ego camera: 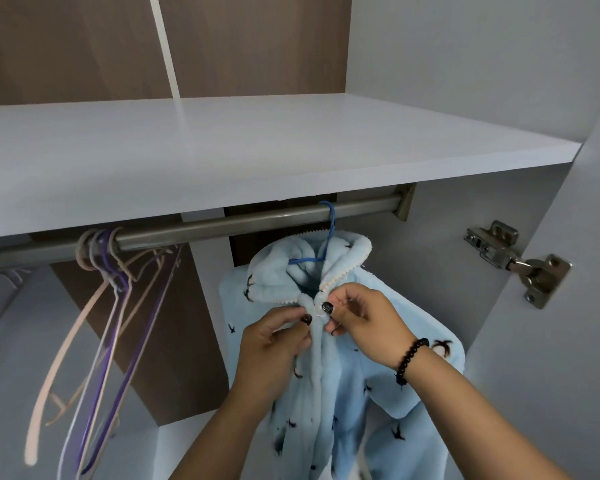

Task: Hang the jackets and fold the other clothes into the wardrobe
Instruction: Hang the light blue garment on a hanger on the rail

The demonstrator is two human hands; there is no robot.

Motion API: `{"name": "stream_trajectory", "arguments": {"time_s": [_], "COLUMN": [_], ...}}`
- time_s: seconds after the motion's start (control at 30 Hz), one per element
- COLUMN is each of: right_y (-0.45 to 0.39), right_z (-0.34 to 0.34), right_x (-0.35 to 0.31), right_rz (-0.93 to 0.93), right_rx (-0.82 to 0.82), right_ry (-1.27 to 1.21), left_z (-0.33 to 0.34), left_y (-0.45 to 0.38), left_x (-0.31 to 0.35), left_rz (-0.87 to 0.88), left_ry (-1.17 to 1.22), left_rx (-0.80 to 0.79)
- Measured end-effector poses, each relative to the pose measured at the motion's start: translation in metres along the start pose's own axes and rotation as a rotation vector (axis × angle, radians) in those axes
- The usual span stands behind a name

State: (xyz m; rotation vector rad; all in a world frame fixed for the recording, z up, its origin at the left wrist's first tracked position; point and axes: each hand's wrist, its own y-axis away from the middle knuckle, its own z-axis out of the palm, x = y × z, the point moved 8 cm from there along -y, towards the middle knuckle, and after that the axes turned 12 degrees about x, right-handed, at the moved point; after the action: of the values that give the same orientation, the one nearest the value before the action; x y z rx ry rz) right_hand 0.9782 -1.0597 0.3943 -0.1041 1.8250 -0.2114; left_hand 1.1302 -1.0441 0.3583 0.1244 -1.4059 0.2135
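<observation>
The light blue fleece jacket (pixel 329 393) hung inside the wardrobe on a blue hanger (pixel 328 237), its long axis running straight down from collar to hem, the front opening facing me. Small dark bird shapes dotted the fabric, and the collar (pixel 357 249) had a cream zigzag trim along its edge. The hanger's hook sat over the metal rail (pixel 222 223), toward the rail's right end.

My left hand (pixel 271 344) pinched the left edge of the jacket's front just below the collar, thumb and forefinger closed on the fabric. My right hand (pixel 364 323) pinched the right edge at the same height, its fingers (pixel 327 307) curled round a small pale button (pixel 317 315) between the two hands. A dark beaded bracelet (pixel 411 358) sat on my right wrist.

Further left on the same rail hung a bunch of bare hangers (pixel 108 306), pink, white and purple, tilted and crowded together. A white shelf (pixel 257 140) ran across just above the rail. On the right, a metal hinge (pixel 516 261) joined the wardrobe's side to the open door (pixel 575 341).
</observation>
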Motion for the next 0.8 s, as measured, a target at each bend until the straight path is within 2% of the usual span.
{"name": "stream_trajectory", "arguments": {"time_s": [0.27, 0.43, 0.63, 0.8], "right_y": [-0.003, -0.005, 0.013, 0.024], "right_z": [-0.006, -0.004, -0.004, 0.001], "right_x": [-0.01, -0.01, -0.022, -0.035], "right_rz": [-0.169, -0.204, -0.342, -0.459], "right_rx": [0.081, 0.078, 0.14, 0.335], "right_ry": [0.205, 0.31, 0.376, 0.526], "left_z": [0.007, 0.011, 0.024, 0.036], "left_y": [-0.016, -0.027, -0.029, -0.025], "left_x": [0.004, 0.004, -0.009, -0.01], "left_rz": [-0.026, -0.057, -0.263, -0.379], "left_ry": [0.018, 0.006, 0.034, 0.168], "left_rx": [-0.012, -0.029, -0.152, -0.217]}}
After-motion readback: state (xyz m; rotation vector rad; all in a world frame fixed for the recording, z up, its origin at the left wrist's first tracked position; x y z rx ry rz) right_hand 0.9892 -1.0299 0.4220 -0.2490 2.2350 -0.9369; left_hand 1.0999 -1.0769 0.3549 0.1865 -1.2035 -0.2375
